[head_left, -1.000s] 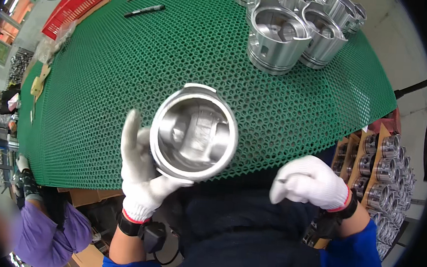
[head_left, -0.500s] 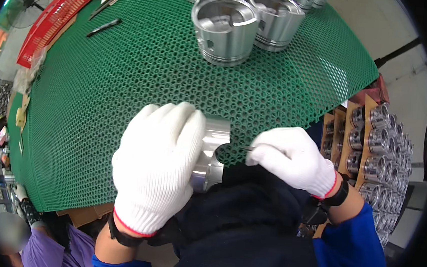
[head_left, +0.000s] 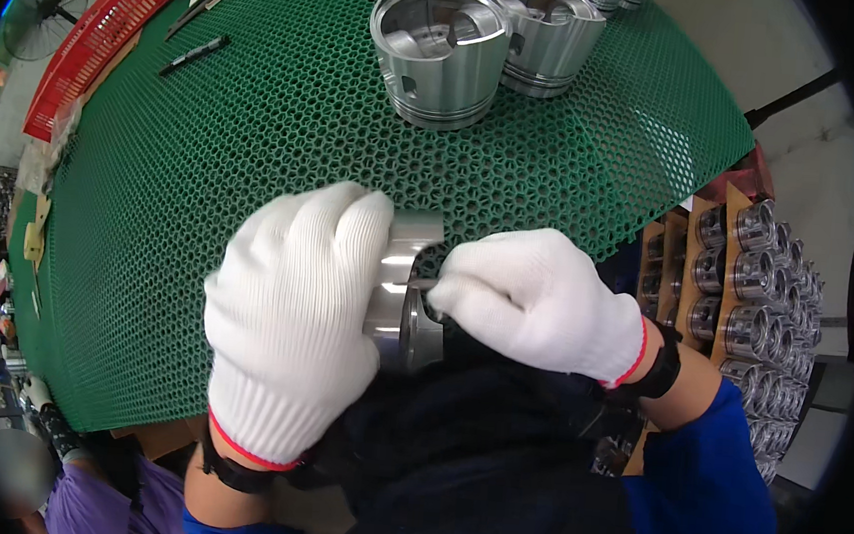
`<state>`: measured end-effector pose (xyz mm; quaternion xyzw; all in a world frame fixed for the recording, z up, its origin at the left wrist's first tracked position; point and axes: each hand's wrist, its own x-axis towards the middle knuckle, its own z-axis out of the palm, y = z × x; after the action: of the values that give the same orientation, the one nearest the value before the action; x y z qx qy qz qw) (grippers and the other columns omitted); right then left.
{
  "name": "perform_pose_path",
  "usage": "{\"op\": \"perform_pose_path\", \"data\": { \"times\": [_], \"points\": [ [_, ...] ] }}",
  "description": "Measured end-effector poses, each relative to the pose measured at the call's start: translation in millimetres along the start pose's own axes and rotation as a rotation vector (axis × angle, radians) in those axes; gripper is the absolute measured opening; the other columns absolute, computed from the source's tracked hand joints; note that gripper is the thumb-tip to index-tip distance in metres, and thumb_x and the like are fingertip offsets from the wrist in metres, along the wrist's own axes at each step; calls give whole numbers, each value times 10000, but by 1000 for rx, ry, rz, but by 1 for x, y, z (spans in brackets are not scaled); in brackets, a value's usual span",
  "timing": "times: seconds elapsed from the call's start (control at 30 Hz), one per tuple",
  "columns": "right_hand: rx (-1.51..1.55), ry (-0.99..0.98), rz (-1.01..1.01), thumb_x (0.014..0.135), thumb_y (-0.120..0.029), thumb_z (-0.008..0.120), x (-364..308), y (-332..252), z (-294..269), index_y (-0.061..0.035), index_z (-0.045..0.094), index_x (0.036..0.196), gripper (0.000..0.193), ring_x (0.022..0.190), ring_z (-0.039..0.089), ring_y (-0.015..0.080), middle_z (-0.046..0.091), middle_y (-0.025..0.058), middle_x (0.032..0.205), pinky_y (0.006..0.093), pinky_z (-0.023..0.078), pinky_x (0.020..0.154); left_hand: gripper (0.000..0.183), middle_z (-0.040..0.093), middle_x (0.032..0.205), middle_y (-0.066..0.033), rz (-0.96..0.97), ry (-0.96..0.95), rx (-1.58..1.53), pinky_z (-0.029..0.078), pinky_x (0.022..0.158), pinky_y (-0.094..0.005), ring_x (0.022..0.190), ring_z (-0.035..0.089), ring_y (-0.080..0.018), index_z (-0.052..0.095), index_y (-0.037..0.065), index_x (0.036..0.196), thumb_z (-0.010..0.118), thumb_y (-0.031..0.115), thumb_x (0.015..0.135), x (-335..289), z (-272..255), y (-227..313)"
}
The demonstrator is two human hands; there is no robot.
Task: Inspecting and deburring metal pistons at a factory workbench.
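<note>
In a white knitted glove, my left hand (head_left: 293,307) is wrapped over a silver metal piston (head_left: 415,230) lying on its side at the near edge of the green mat (head_left: 203,179). The piston's open, notched end faces right; the glove hides much of its body. My right hand (head_left: 540,296), gloved alike, pinches a thin metal tool (head_left: 422,283). Its short exposed tip meets the curved notch of the piston, though whether it touches is hard to tell. Most of the tool is hidden inside the fingers.
Several upright pistons (head_left: 438,62) stand at the mat's far side. A black marker pen (head_left: 194,55) and a red plastic basket (head_left: 98,45) are at far left. Stacked pistons (head_left: 752,278) with cardboard dividers (head_left: 700,258) fill the right. A person in purple (head_left: 113,493) is at lower left.
My right hand has moved left, bringing the tool's tip from a gap away up to the piston's notch. My left hand and the piston have shifted slightly left and away from me.
</note>
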<state>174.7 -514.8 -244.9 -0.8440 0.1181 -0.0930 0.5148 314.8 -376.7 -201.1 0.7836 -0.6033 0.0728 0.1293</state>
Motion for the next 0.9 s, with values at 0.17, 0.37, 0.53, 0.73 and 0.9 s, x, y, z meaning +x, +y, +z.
{"op": "perform_pose_path", "data": {
  "times": [0.17, 0.37, 0.53, 0.73, 0.9],
  "points": [
    [-383, 2, -305, 905, -291, 629, 3, 3, -3, -88, 601, 708, 284, 559, 630, 290, 596, 94, 617, 378, 506, 516, 281, 683, 929, -120, -44, -211, 27, 536, 765, -446, 892, 664, -360, 630, 94, 1011, 680, 98, 735, 32, 1, -15],
    [-871, -161, -375, 893, -320, 629, 9, -12, -23, -98, 603, 685, 306, 522, 632, 284, 601, 89, 599, 386, 525, 498, 370, 701, 944, -159, -58, -528, 104, 560, 785, -446, 934, 679, -374, 651, 91, 1104, 666, 48, 737, 74, -4, -30],
    [-774, -510, -151, 921, -337, 575, -12, 7, -42, -107, 653, 734, 306, 626, 651, 283, 621, 75, 649, 401, 538, 582, 343, 706, 963, -173, -96, -417, -31, 564, 800, -435, 930, 680, -380, 666, 110, 1120, 608, 51, 787, 66, -9, -37],
    [-850, 121, -145, 847, -245, 684, -26, 43, -67, -110, 602, 679, 230, 542, 572, 276, 549, 73, 606, 389, 454, 529, 645, 620, 1296, -167, -417, 53, -729, 506, 1013, -357, 1139, 636, -248, 443, -52, 1385, 686, 303, 905, -21, 19, -171],
    [-905, 293, -231, 833, -262, 699, -12, 75, -83, -138, 551, 681, 247, 505, 535, 256, 498, 54, 603, 388, 429, 495, 627, 552, 1380, -145, -741, 682, -657, 510, 1025, -417, 1239, 566, -265, 396, 55, 1465, 599, 82, 873, -202, 4, -363]
  ]
}}
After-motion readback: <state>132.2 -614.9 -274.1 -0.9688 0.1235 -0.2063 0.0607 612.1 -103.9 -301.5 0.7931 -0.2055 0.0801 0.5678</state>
